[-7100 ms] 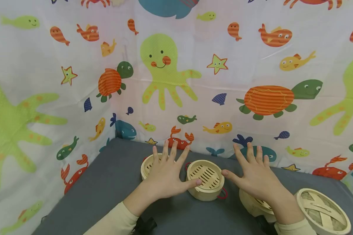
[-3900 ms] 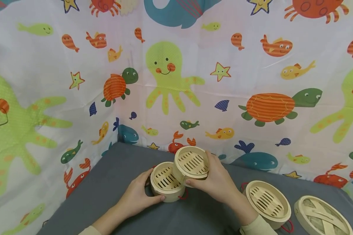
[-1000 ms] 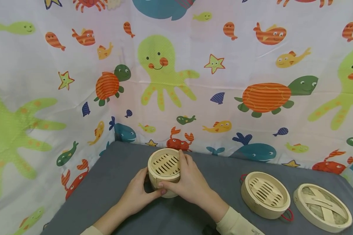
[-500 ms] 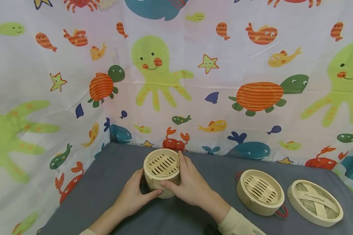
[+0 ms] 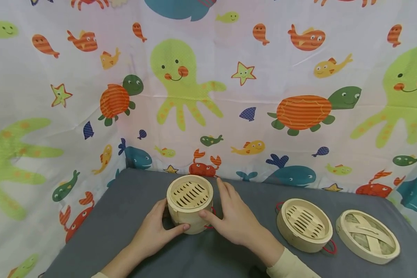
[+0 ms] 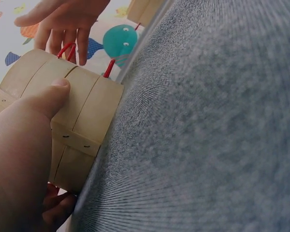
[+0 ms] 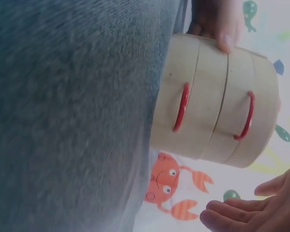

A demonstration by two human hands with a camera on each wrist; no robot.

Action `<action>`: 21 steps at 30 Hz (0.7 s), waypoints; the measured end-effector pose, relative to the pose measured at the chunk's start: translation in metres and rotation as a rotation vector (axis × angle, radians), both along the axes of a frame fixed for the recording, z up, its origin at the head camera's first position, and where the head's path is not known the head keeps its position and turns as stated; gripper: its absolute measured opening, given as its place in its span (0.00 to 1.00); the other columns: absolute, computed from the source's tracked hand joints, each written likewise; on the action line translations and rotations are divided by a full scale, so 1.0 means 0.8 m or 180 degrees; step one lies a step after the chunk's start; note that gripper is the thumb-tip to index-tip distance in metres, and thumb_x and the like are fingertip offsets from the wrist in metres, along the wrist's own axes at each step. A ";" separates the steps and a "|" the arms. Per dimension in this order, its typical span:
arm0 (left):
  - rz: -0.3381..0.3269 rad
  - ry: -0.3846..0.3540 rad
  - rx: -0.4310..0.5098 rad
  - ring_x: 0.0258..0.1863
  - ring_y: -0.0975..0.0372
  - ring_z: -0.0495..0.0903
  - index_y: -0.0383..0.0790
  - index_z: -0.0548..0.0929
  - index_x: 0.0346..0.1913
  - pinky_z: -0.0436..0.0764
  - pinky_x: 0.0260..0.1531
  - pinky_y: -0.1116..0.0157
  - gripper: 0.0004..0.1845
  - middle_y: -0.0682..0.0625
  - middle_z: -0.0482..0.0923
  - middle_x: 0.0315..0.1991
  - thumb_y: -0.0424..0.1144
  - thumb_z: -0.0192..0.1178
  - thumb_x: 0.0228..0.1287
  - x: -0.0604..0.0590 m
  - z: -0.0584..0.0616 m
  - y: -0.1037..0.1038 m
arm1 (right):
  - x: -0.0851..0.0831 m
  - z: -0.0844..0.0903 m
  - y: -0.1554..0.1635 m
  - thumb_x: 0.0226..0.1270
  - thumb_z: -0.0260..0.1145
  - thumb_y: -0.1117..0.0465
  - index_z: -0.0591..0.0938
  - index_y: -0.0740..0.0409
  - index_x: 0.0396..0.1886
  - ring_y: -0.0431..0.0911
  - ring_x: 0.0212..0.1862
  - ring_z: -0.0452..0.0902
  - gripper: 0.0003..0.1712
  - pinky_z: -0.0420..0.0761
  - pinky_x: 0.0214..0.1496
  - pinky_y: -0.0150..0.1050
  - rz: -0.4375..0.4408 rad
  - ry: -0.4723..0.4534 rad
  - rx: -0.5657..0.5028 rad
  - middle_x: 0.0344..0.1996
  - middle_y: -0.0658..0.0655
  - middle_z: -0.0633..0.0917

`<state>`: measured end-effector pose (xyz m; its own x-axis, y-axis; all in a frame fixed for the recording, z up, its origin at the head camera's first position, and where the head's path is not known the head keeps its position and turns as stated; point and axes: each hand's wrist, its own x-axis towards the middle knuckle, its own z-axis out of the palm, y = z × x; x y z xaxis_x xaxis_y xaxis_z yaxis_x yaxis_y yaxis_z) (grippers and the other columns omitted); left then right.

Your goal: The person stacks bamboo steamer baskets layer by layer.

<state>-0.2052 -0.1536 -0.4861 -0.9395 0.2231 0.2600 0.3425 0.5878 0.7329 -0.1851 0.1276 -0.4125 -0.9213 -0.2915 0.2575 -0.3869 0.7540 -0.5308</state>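
Right hand (image 5: 238,218) has come off the two-tier stack (image 5: 190,200), fingers stretched beside it; I see the left hand (image 5: 153,229) gripping it on the table (image 5: 201,262). That much is built; a third tier (image 5: 304,226) and lid (image 5: 368,236) sit apart.

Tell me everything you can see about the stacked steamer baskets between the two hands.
The stacked steamer baskets are two round, pale, bamboo-looking tiers, one atop the other, with a thin dark seam between. The top is uncovered, showing a slotted floor. In the right wrist view, each tier has a red loop handle on its side. The stack stands upright on the grey surface. The left hand grips it, thumb on the front; the right hand is close beside it, not touching.
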 end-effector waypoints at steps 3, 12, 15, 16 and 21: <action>0.0009 -0.0020 0.0008 0.60 0.63 0.79 0.48 0.67 0.83 0.85 0.58 0.57 0.59 0.51 0.74 0.70 0.72 0.79 0.55 0.001 0.000 -0.002 | 0.003 0.000 0.008 0.72 0.62 0.20 0.49 0.54 0.92 0.60 0.81 0.64 0.66 0.77 0.71 0.66 -0.0047 -0.0032 0.0044 0.84 0.62 0.61; 0.0018 -0.0180 0.0081 0.61 0.63 0.79 0.49 0.66 0.82 0.84 0.60 0.57 0.59 0.52 0.73 0.69 0.71 0.80 0.54 0.004 -0.003 -0.002 | 0.009 0.000 0.043 0.74 0.64 0.23 0.55 0.60 0.89 0.64 0.80 0.65 0.63 0.77 0.70 0.67 -0.0203 0.0116 0.0179 0.82 0.65 0.64; -0.0005 -0.0216 0.0113 0.61 0.63 0.78 0.49 0.66 0.82 0.84 0.61 0.57 0.58 0.52 0.74 0.68 0.71 0.80 0.55 0.003 -0.002 0.000 | 0.012 0.003 0.055 0.73 0.63 0.21 0.57 0.61 0.89 0.65 0.79 0.67 0.64 0.77 0.70 0.68 -0.0259 0.0151 0.0229 0.82 0.66 0.65; -0.0009 -0.0221 0.0118 0.61 0.63 0.78 0.49 0.66 0.82 0.84 0.60 0.57 0.58 0.51 0.74 0.68 0.70 0.80 0.55 0.003 -0.001 0.000 | 0.014 0.003 0.060 0.73 0.62 0.21 0.57 0.61 0.89 0.66 0.78 0.68 0.64 0.77 0.69 0.69 -0.0278 0.0159 0.0254 0.81 0.66 0.66; -0.0023 -0.0203 0.0132 0.61 0.63 0.79 0.49 0.66 0.82 0.84 0.59 0.58 0.58 0.51 0.74 0.69 0.70 0.80 0.55 0.001 0.002 0.000 | 0.020 -0.003 0.085 0.73 0.61 0.20 0.58 0.61 0.88 0.67 0.77 0.70 0.64 0.75 0.70 0.70 -0.0415 0.0194 0.0359 0.80 0.69 0.67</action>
